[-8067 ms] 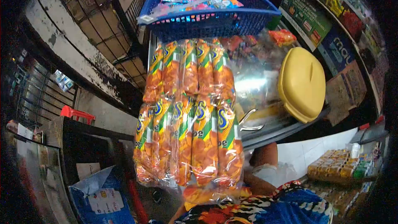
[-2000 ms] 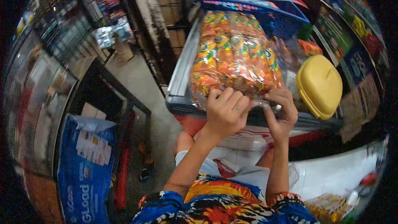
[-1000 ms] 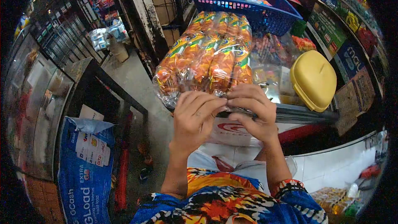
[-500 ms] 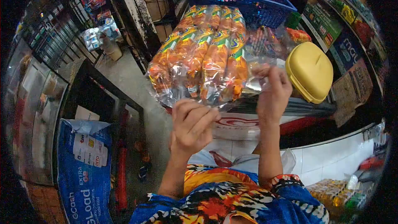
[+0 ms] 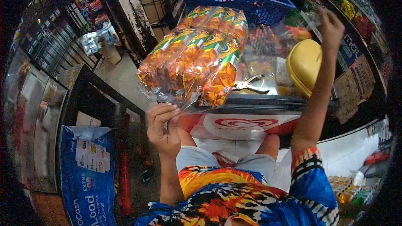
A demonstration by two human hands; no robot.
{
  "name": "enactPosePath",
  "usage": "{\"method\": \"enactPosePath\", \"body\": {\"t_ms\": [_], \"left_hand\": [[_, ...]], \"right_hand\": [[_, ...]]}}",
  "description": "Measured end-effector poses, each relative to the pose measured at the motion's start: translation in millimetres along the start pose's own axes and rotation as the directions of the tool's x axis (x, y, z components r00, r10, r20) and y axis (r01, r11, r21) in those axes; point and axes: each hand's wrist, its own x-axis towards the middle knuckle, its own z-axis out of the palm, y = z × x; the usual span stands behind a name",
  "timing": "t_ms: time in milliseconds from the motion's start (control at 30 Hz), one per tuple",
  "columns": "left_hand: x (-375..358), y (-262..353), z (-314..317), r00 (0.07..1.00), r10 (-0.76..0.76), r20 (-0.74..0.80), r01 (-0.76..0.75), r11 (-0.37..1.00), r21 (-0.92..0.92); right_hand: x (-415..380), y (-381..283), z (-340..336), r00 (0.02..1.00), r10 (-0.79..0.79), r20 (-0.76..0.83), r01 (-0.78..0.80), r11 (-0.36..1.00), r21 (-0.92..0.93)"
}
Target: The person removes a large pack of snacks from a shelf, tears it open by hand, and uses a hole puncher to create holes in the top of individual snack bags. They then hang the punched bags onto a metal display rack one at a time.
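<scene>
A clear plastic bag (image 5: 167, 94) packed with orange snack packs (image 5: 194, 60) lies on top of a chest with a heart logo. My left hand (image 5: 163, 127) is closed in a pinch on the near edge of the bag. My right hand (image 5: 331, 29) is raised at the far right, beyond the yellow container (image 5: 303, 65). Its fingers are closed on what looks like a piece of clear plastic (image 5: 310, 23), blurred and hard to make out. Pliers (image 5: 252, 85) with dark handles rest just right of the bag.
A blue basket (image 5: 238, 2) holding colourful packets stands behind the bag. Small goods show under the clear top near the pliers. A blue printed sack (image 5: 86, 180) and a dark cabinet are at the left. Packed goods (image 5: 349, 190) sit low at the right.
My right hand has swung away from the bag's right side, up and to the right past the yellow container. My left hand has shifted left with the bag's edge. The pliers have come into view.
</scene>
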Motion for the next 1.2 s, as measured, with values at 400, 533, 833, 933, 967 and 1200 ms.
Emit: {"method": "enactPosePath", "body": {"t_ms": [400, 533, 833, 933, 967, 1200], "left_hand": [[-3, -12, -5, 0.998, -0.056, 0.012, 0.056, 0.998, -0.005], [-3, -9, -8, 0.997, -0.065, 0.05, 0.066, 0.998, -0.024], [-2, 7, -9, 0.992, -0.013, 0.127, 0.0, 0.994, 0.107], [2, 16, -4, 0.992, 0.037, 0.122, -0.059, 0.982, 0.182], [3, 17, -4, 0.992, 0.037, 0.119, -0.059, 0.981, 0.183], [22, 15, 5, 0.942, 0.037, 0.334, -0.113, 0.971, 0.209]], "right_hand": [[76, 39, -53, 0.982, 0.066, 0.179, -0.07, 0.997, 0.018], [6, -9, -6, 0.77, 0.086, 0.632, -0.001, 0.991, -0.133], [-198, -157, 62, 0.346, -0.502, 0.792, 0.514, 0.808, 0.288], [-215, -144, 69, 0.365, -0.539, 0.759, 0.624, 0.747, 0.23], [-214, -137, 62, 0.383, -0.522, 0.763, 0.555, 0.79, 0.262], [-166, -140, 3, 0.995, 0.024, 0.094, -0.074, 0.816, 0.573]]}}
